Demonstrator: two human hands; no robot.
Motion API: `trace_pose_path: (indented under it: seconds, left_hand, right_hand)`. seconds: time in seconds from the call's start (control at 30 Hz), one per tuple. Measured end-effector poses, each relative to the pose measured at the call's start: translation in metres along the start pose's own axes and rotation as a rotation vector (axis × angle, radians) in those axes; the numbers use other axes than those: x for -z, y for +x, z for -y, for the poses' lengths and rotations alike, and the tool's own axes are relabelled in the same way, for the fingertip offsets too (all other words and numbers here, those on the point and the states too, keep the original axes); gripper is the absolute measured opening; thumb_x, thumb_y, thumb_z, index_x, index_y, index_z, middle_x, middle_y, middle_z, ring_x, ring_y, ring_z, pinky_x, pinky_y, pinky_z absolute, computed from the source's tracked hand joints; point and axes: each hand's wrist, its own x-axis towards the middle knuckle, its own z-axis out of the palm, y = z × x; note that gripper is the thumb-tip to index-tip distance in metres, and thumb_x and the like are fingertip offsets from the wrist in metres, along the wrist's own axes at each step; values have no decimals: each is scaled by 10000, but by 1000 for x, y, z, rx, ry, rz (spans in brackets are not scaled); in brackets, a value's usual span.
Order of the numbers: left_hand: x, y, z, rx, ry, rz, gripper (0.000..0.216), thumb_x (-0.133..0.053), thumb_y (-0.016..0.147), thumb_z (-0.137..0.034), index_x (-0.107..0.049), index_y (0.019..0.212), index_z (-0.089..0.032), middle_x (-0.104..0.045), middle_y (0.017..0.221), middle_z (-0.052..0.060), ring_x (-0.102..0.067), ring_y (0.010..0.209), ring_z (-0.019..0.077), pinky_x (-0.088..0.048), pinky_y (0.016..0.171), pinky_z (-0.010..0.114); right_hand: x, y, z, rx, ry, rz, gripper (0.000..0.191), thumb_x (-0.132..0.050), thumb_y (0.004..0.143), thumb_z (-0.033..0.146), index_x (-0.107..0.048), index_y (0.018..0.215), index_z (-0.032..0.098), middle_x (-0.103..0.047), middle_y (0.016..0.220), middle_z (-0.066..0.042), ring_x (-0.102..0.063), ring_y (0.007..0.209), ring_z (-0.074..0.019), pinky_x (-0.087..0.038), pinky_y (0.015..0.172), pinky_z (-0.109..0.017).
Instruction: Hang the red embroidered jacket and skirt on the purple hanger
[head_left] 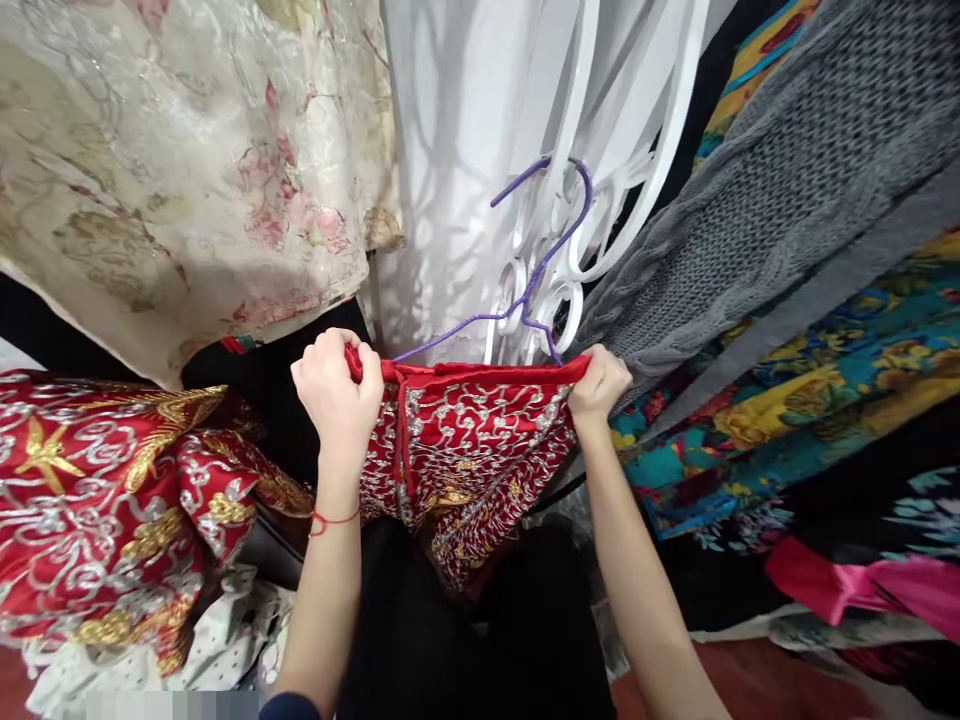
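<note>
A red garment [469, 440] with silver and gold embroidery hangs between my two hands by its waistband. My left hand [336, 392] grips the band's left end, with a red thread around that wrist. My right hand [598, 383] grips the band's right end. A purple wire hanger [541, 268] sits at the top of the band, its hook rising in front of a white ornate metal frame [600, 170]. The garment's lower part drapes down over dark cloth.
A matching red embroidered garment [105, 500] lies at the left over spotted white cloth. Cream floral fabric [187, 160] hangs at upper left, a grey knit [780, 180] and colourful floral prints [810, 400] at right, pink cloth [862, 585] at lower right.
</note>
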Motion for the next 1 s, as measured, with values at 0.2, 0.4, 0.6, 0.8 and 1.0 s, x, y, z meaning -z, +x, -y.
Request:
trace_pose_path:
  seconds: [0.2, 0.4, 0.6, 0.8, 1.0]
  left_hand:
    - [19, -15, 2, 11, -73, 23, 254, -517, 757, -208, -592, 998, -184, -647, 873, 56, -581, 786, 227, -403, 823, 356]
    - [40, -18, -1, 125, -53, 123, 244, -532, 768, -256, -685, 951, -206, -563, 630, -13, -493, 550, 155, -372, 637, 276]
    - [47, -20, -6, 133, 9, 149, 146, -529, 768, -277, -656, 785, -207, -480, 539, -19, -448, 524, 149, -307, 582, 264]
    - [42, -17, -7, 159, -102, 93, 153, -494, 755, -216, -645, 751, -199, -463, 527, -26, -387, 481, 125, -302, 559, 262]
    - [49, -13, -1, 202, -314, 93, 176, -495, 753, -231, -661, 724, -179, -528, 561, -27, -411, 485, 97, -308, 502, 226]
  right_hand:
    - [28, 13, 6, -99, 104, 295, 306, -344, 875, 373, -406, 609, 236, -459, 589, -13, -453, 593, -172, -307, 623, -304]
    - [77, 42, 2, -116, 543, 864, 277, -536, 763, 452, -570, 639, 206, -603, 690, -2, -552, 704, -172, -408, 704, -277]
    - [90, 56, -7, -187, 394, 1108, 353, -518, 760, 498, -693, 667, 206, -711, 738, -38, -640, 807, -254, -471, 750, -324]
    - [122, 70, 5, 74, 128, 975, 263, -541, 761, 416, -627, 608, 221, -652, 740, -36, -591, 724, -200, -439, 716, -307]
    - [149, 81, 7, 328, 350, 1133, 238, -547, 808, 434, -606, 758, 209, -552, 816, -31, -542, 709, -168, -449, 678, -293]
